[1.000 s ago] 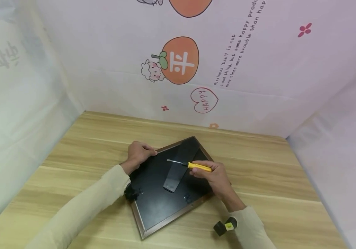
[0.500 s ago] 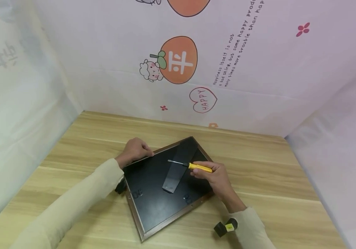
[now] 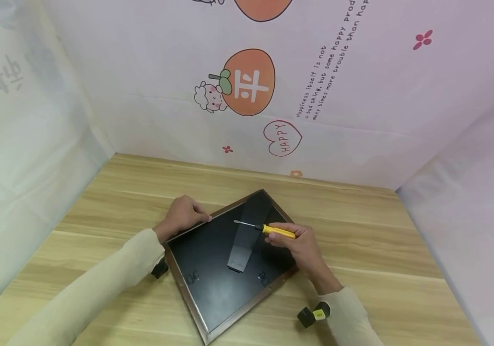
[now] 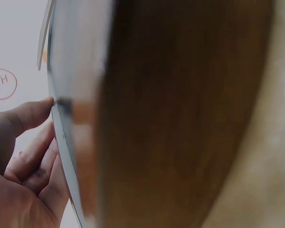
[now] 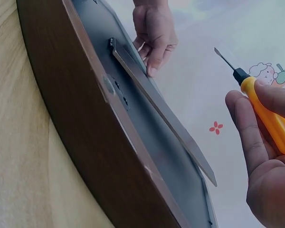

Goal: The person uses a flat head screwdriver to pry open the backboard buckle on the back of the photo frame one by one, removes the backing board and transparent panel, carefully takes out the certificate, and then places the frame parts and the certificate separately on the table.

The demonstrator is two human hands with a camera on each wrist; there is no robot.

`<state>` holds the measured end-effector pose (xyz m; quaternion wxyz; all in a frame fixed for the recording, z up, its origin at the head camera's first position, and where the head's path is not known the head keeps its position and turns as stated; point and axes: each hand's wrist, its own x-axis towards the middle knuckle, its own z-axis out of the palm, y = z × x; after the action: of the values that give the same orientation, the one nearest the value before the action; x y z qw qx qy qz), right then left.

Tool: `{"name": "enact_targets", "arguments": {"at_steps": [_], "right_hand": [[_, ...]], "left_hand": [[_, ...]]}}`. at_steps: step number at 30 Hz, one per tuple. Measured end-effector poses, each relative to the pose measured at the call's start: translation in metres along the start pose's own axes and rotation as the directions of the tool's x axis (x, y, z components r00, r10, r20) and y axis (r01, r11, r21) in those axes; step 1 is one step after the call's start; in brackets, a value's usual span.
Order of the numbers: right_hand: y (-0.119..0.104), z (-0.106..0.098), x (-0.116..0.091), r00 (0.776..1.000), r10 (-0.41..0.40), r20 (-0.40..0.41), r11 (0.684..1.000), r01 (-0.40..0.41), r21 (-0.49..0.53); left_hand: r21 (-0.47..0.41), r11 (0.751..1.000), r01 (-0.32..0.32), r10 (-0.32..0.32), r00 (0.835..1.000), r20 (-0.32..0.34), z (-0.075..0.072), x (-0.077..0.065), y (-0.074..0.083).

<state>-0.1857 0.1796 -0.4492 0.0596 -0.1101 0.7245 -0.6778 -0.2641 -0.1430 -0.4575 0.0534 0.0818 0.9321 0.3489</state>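
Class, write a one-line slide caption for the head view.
Left hand steadies face-down picture frame; right hand holds yellow screwdriver.

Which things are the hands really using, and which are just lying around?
In use:
- left hand holding the edge of the picture frame, which lies back up
- right hand holding the yellow screwdriver above the frame's stand

Just there:
- wooden table
- cartoon backdrop

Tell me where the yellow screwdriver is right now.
In the head view the yellow screwdriver is held in the right hand, above the right half of the picture frame's black back, its tip over the frame's stand.
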Motion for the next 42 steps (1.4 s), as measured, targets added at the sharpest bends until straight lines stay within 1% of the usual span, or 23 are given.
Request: {"name": "enact_targets", "arguments": {"at_steps": [4,8,12,16,18,25,28,32,36,39,42], "right_hand": [[0.000,0.002,0.001,1.000,0.004,-0.009,1.000,-0.004,0.010],[-0.001,0.003,0.001,1.000,0.008,-0.014,1.000,-0.008,0.021],[-0.001,0.004,0.001,1.000,0.014,-0.014,1.000,-0.014,0.025],[-0.001,0.004,0.002,1.000,0.017,-0.015,1.000,-0.016,0.026],[-0.001,0.005,0.002,1.000,0.018,-0.014,0.999,-0.017,0.031],[-0.001,0.006,0.003,1.000,0.010,-0.010,0.999,-0.010,0.048],[-0.001,0.006,0.004,1.000,0.009,-0.016,0.999,-0.008,0.051],[-0.002,0.007,0.005,1.000,0.011,-0.021,0.999,-0.010,0.047],[-0.002,0.008,0.005,1.000,0.008,-0.020,0.999,-0.007,0.043],[-0.002,0.009,0.005,1.000,0.006,-0.020,0.999,-0.005,0.041],[-0.002,0.010,0.005,1.000,0.009,-0.022,0.999,-0.008,0.034]], "left_hand": [[0.019,1.000,0.006,-0.005,0.999,-0.035,0.001,-0.006,-0.002],[0.021,0.999,0.032,-0.030,0.997,-0.064,0.003,-0.011,-0.003],[-0.001,0.998,0.061,-0.061,0.993,-0.097,0.006,-0.016,-0.006],[-0.029,0.996,0.085,-0.088,0.987,-0.134,0.009,-0.021,-0.005],[-0.035,0.996,0.086,-0.090,0.984,-0.156,0.010,-0.024,-0.005],[-0.034,0.998,0.046,-0.053,0.970,-0.239,0.014,-0.032,-0.009],[-0.027,0.998,0.050,-0.055,0.967,-0.250,0.015,-0.035,-0.008],[-0.028,0.997,0.066,-0.071,0.967,-0.246,0.016,-0.038,-0.005],[-0.026,0.998,0.061,-0.065,0.964,-0.256,0.017,-0.041,-0.004],[-0.025,0.998,0.063,-0.067,0.963,-0.260,0.018,-0.043,-0.004],[-0.028,0.997,0.078,-0.083,0.963,-0.256,0.018,-0.045,-0.005]]}}
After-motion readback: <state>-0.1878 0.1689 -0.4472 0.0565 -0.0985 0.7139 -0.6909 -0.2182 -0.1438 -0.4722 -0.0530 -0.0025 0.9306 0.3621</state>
